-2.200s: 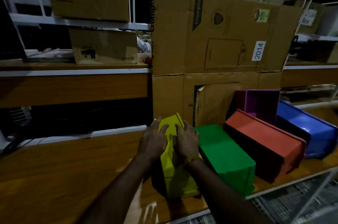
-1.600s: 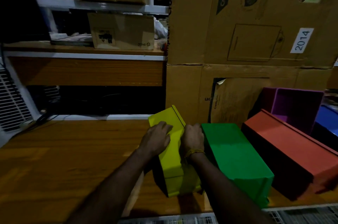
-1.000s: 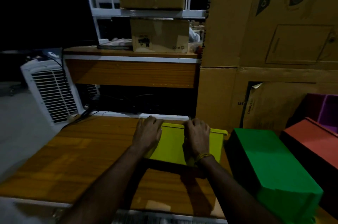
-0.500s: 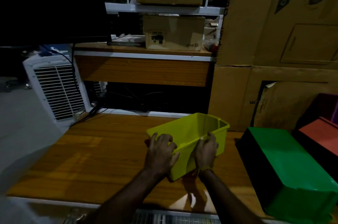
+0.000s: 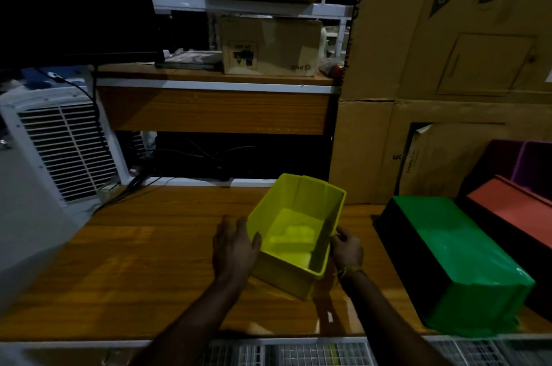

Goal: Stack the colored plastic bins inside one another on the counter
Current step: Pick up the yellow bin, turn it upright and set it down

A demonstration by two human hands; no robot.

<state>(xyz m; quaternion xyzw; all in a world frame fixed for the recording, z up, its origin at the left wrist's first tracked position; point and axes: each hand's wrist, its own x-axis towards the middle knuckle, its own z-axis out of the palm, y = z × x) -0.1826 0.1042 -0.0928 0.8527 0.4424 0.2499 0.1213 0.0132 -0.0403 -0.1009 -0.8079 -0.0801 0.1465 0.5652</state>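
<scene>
The yellow bin (image 5: 298, 225) sits upright, mouth up, on the wooden counter (image 5: 143, 249). My left hand (image 5: 234, 246) grips its left wall near the front corner. My right hand (image 5: 346, 247) holds its right rim. To the right, the green bin (image 5: 466, 261) lies upside down on the counter. Beyond it lies the red bin (image 5: 519, 210), also bottom up. A purple bin (image 5: 534, 165) leans at the far right edge, partly cut off.
Large cardboard boxes (image 5: 448, 67) stand behind the bins. A wooden shelf (image 5: 215, 109) carrying a small carton (image 5: 268, 46) is at the back. A white vented appliance (image 5: 59, 144) stands to the left. The counter's front edge runs close below my arms.
The yellow bin was lying on its side next to the green bin. My hands moved it left, turned it over and set it mouth up on the counter.
</scene>
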